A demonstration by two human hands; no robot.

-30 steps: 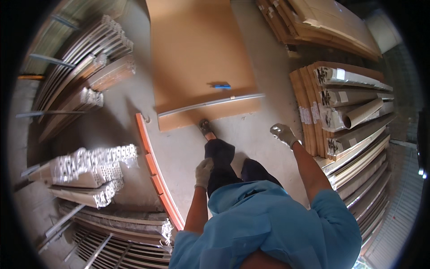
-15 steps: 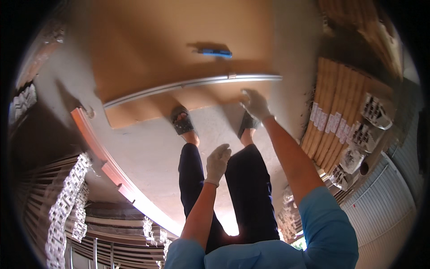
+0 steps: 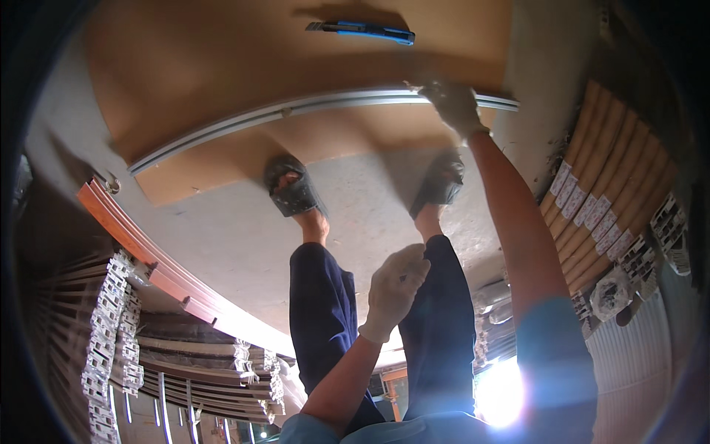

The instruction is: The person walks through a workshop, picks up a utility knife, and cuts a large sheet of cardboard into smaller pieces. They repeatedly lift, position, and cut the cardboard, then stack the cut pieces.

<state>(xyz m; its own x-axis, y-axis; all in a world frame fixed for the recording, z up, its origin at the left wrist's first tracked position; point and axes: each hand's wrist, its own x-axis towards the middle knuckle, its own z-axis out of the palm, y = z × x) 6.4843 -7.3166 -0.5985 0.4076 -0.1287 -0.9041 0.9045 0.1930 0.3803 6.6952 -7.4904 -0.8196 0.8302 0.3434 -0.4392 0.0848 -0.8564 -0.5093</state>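
Metal bar: long and pale, the metal bar (image 3: 347,100) lies across the brown sheet (image 3: 177,81) close to its near edge, the sheet probably keeping it off the gritty floor (image 3: 370,211) (it looks bowed, though the lens may do that).
Right hand: gloved, the right hand (image 3: 452,107) is over the bar towards its right end, fingers bent; blur hides whether they grip or hover, so I cannot tell. The glove presumably guards against sharp edges.
Left hand: gloved, the left hand (image 3: 398,288) is well on the near side of the bar, before the trousers (image 3: 444,318), fingers loosely curled; its palm is hidden, so I cannot tell if it holds anything. Perhaps it is raised for balance.
Cutter: the blue cutter (image 3: 373,32) lies on the sheet beyond the bar, blade leftward, seemingly put within reach yet not underfoot.
Sandals: the dark sandals (image 3: 292,189) stand apart on the bar's near side, likely for a steady bend.
Cartons: the long cartons (image 3: 603,177) are grouped right of the bar, perhaps to leave standing room.
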